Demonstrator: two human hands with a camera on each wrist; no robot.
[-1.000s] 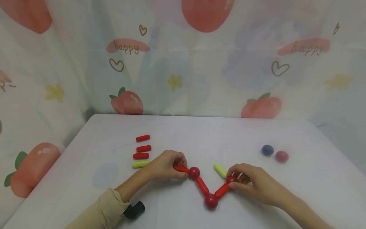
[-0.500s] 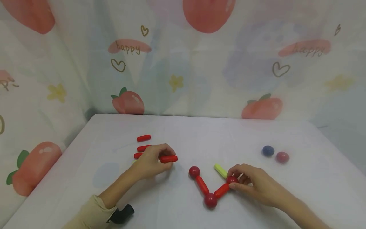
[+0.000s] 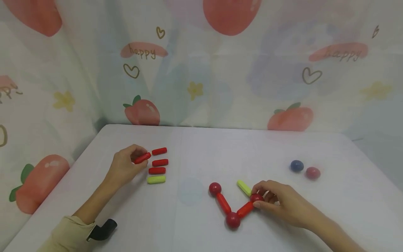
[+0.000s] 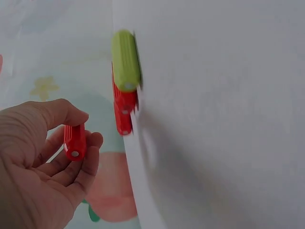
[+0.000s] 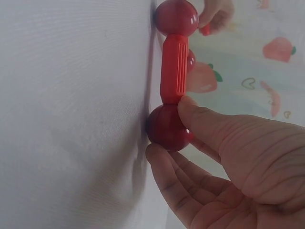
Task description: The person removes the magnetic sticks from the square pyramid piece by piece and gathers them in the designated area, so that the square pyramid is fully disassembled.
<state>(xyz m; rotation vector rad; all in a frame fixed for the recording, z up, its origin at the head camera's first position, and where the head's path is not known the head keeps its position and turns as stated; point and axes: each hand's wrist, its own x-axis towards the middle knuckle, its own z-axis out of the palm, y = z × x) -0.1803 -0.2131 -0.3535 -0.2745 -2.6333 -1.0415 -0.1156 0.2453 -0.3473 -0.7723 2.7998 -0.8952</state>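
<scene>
My left hand (image 3: 124, 167) pinches a red magnetic rod (image 3: 142, 158) between thumb and fingers at the left of the table. In the left wrist view this rod (image 4: 75, 143) shows a pale round end. Just right of it lie loose rods in a column: several red ones (image 3: 160, 162) and a yellow-green one (image 3: 156, 179) nearest me. My right hand (image 3: 281, 203) holds a dark red ball (image 5: 167, 128) at one end of a V of red rods and balls. A second ball (image 3: 233, 220) forms the corner, and a third (image 3: 215, 188) ends the left arm.
A yellow-green rod (image 3: 244, 188) extends back-left from beside the held ball. Toward the back right lie a blue ball (image 3: 297, 166) and a pink ball (image 3: 313, 173). A patterned curtain (image 3: 201, 70) hangs behind the white table (image 3: 201, 143).
My left hand has carried the red rod away from the V's left ball, leftward past the column of loose rods. The right hand keeps its hold on the ball.
</scene>
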